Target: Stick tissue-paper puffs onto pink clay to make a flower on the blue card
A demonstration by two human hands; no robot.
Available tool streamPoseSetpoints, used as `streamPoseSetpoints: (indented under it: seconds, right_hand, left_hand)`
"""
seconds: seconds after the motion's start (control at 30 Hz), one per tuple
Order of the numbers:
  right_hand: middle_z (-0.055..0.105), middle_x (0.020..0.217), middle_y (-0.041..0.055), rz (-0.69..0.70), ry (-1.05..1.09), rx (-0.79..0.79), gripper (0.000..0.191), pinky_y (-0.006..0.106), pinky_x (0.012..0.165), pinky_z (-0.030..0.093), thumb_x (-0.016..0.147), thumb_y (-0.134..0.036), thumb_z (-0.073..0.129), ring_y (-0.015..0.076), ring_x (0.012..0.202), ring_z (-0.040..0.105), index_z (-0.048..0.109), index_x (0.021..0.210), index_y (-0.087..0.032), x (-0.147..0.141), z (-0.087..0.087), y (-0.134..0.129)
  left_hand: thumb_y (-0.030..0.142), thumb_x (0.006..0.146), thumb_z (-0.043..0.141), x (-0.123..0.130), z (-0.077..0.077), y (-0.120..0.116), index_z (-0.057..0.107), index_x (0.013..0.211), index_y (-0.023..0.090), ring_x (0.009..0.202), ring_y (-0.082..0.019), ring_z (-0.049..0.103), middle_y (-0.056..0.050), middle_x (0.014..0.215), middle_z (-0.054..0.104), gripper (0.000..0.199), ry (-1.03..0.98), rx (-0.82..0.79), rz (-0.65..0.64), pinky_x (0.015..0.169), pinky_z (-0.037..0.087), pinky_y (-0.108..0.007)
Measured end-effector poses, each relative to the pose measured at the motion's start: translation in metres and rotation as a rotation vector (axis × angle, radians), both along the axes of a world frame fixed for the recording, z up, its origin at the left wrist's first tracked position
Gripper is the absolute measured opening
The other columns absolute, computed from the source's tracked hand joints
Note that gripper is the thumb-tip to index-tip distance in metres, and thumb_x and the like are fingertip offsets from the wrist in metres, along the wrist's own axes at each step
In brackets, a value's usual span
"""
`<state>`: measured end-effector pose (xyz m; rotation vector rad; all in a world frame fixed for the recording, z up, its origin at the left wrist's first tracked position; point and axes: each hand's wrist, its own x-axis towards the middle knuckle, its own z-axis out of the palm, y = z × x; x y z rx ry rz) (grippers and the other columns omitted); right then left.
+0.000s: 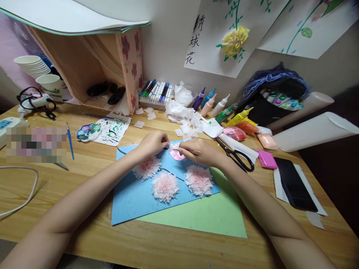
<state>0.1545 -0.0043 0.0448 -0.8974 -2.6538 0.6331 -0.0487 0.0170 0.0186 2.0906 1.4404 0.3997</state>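
On a blue sheet (134, 203) lie three fluffy pink-and-white paper flowers (165, 185) and dark painted lines. Near the sheet's top edge is a flat pink piece (177, 155) with white tissue (174, 147) at its upper side. My right hand (196, 151) is closed over this spot, with a thin stick between its fingers and its fingertips at the tissue. Just left of it, my left hand (157, 142) is pinched closed; what it holds, if anything, is too small to name. Part of a green sheet (202, 216) shows under the blue one.
Black scissors (238, 158), a phone (295, 183) and a pink packet (267, 159) lie on the right. Tissue squares (187, 130), markers (157, 90) and paint bottles (198, 99) stand behind. A paint-stained paper (112, 130) and blue brush (70, 142) lie left.
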Motion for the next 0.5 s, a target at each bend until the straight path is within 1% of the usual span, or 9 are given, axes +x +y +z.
streamPoseSetpoints:
  seconds: [0.13, 0.23, 0.3, 0.4, 0.43, 0.5]
  right_hand:
    - [0.056, 0.058, -0.002, -0.051, 0.027, -0.061, 0.032, 0.025, 0.056, 0.034, 0.094, -0.029, 0.038, 0.0104, 0.054, 0.048, 0.053, 0.067, -0.021, -0.002, 0.001, -0.001]
    - [0.06, 0.059, -0.001, -0.149, 0.12, -0.152, 0.035, 0.025, 0.059, 0.038, 0.093, -0.031, 0.038, 0.0108, 0.055, 0.052, 0.052, 0.063, -0.02, -0.005, 0.0, -0.002]
    - [0.061, 0.057, -0.0007, -0.263, 0.231, -0.27, 0.038, 0.025, 0.058, 0.041, 0.093, -0.035, 0.038, 0.0114, 0.054, 0.055, 0.051, 0.062, -0.019, -0.008, -0.002, -0.002]
    - [0.061, 0.05, 0.0001, -0.45, 0.405, -0.513, 0.039, 0.025, 0.048, 0.041, 0.092, -0.043, 0.039, 0.0127, 0.045, 0.056, 0.051, 0.063, -0.02, -0.014, -0.007, 0.001]
    - [0.061, 0.048, 0.0008, -0.498, 0.449, -0.57, 0.039, 0.025, 0.045, 0.041, 0.091, -0.044, 0.04, 0.0131, 0.042, 0.056, 0.051, 0.062, -0.02, -0.017, -0.009, 0.003]
    - [0.061, 0.046, 0.0021, -0.565, 0.503, -0.617, 0.04, 0.024, 0.041, 0.04, 0.09, -0.045, 0.042, 0.0134, 0.039, 0.055, 0.051, 0.061, -0.019, -0.021, -0.013, 0.007]
  left_hand:
    - [0.023, 0.075, 0.057, -0.003, -0.006, 0.004, 0.068, 0.076, 0.015, 0.067, -0.016, 0.06, -0.006, 0.076, 0.07, 0.014, 0.04, -0.016, -0.001, 0.058, 0.039, -0.024]
    - [0.024, 0.075, 0.058, -0.005, -0.008, 0.007, 0.068, 0.074, 0.015, 0.066, -0.017, 0.06, -0.006, 0.074, 0.07, 0.013, 0.032, -0.021, -0.017, 0.057, 0.039, -0.024]
    - [0.023, 0.075, 0.059, -0.005, -0.009, 0.008, 0.068, 0.072, 0.015, 0.065, -0.017, 0.06, -0.006, 0.072, 0.07, 0.012, 0.02, -0.021, -0.021, 0.057, 0.039, -0.024]
    - [0.022, 0.074, 0.06, -0.005, -0.01, 0.008, 0.068, 0.072, 0.015, 0.065, -0.017, 0.06, -0.006, 0.071, 0.07, 0.011, 0.008, -0.016, -0.021, 0.057, 0.038, -0.025]
    - [0.021, 0.074, 0.06, -0.005, -0.01, 0.008, 0.068, 0.072, 0.015, 0.064, -0.017, 0.06, -0.006, 0.071, 0.069, 0.011, 0.006, -0.015, -0.022, 0.057, 0.038, -0.025]
    - [0.022, 0.074, 0.06, -0.005, -0.01, 0.008, 0.068, 0.071, 0.015, 0.064, -0.017, 0.06, -0.006, 0.071, 0.069, 0.011, 0.005, -0.012, -0.022, 0.057, 0.038, -0.025]
